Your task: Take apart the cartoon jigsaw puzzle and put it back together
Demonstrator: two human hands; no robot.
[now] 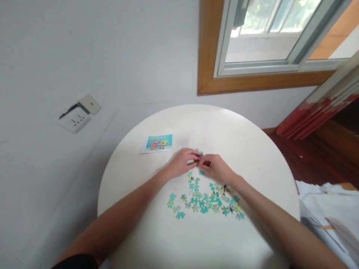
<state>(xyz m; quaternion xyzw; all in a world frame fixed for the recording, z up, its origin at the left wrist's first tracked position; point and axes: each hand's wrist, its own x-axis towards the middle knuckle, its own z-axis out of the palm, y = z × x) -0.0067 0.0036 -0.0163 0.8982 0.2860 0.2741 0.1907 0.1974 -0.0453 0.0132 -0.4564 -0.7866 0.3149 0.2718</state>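
My left hand (183,163) and my right hand (215,167) meet over the middle of a round white table. Their fingers are closed in pinches around small pink and brown jigsaw pieces (198,160), mostly hidden by the fingertips. Just beyond the fingers a few teal pieces (199,151) show. Below the hands, loose jigsaw pieces (204,201) in teal, pale green and yellow lie scattered, some under my right wrist. A reference picture card (159,143) with a pink and a yellow cartoon figure lies flat to the left of my left hand.
The round white table (238,130) stands against a white wall with a socket (74,118) at left. A wood-framed window (207,80) is at upper right, beside a red and cream curtain (314,112). Papers (331,216) lie past the table's right edge.
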